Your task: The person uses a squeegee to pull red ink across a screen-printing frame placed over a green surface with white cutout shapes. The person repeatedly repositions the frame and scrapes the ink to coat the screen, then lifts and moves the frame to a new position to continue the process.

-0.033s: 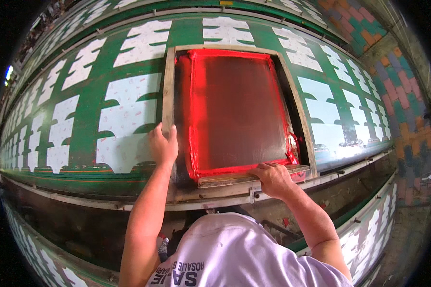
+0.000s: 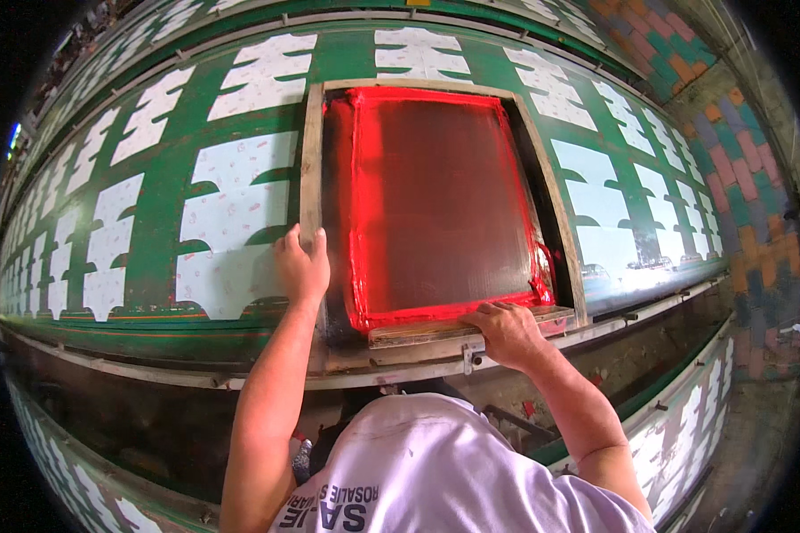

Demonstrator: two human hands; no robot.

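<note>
A wooden-framed printing screen (image 2: 311,164) lies on the long green table. Red ink rims its dark mesh (image 2: 444,204), with a wider streak along the left side and a thick blob of red ink (image 2: 540,286) at the near right corner. My left hand (image 2: 303,268) is closed round the left bar of the frame, thumb on its inner side. At the near edge, my right hand (image 2: 508,334) grips a wooden squeegee (image 2: 422,334) that lies crosswise, its fingers bent over the top. The squeegee's blade is hidden.
White fabric pieces (image 2: 236,213) with small prints lie in rows to the left. More white pieces (image 2: 591,191) lie at the right. A metal rail (image 2: 213,380) with a bracket (image 2: 471,358) runs along the table's near edge. Coloured paving (image 2: 747,160) shows at the far right.
</note>
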